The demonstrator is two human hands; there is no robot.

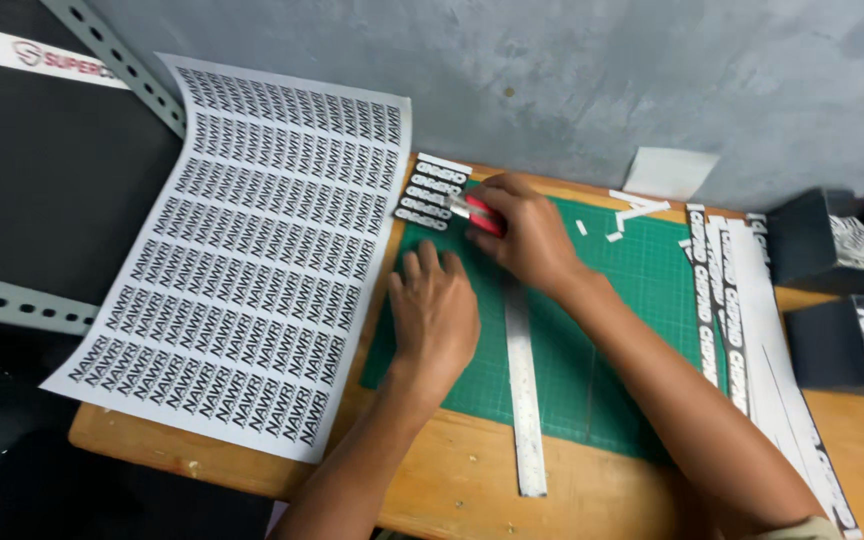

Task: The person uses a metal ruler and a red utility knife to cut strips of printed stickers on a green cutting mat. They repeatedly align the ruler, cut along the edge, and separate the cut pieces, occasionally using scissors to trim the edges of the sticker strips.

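Note:
My right hand [530,232] grips a red-handled utility knife [474,213], its blade end at a small stack of black-and-white label strips [430,193] at the far left corner of the green cutting mat [642,300]. My left hand [434,308] lies flat, fingers spread, on the mat just left of a long steel ruler [524,400]. The ruler runs from under my right hand toward the table's near edge.
A large white sheet of printed labels [252,250] covers the wooden table's [472,480] left side. Long cut label strips [742,310] lie right of the mat, with paper scraps [637,210] behind. Two dark boxes [832,340] stand at the right. A grey wall [602,80] is behind.

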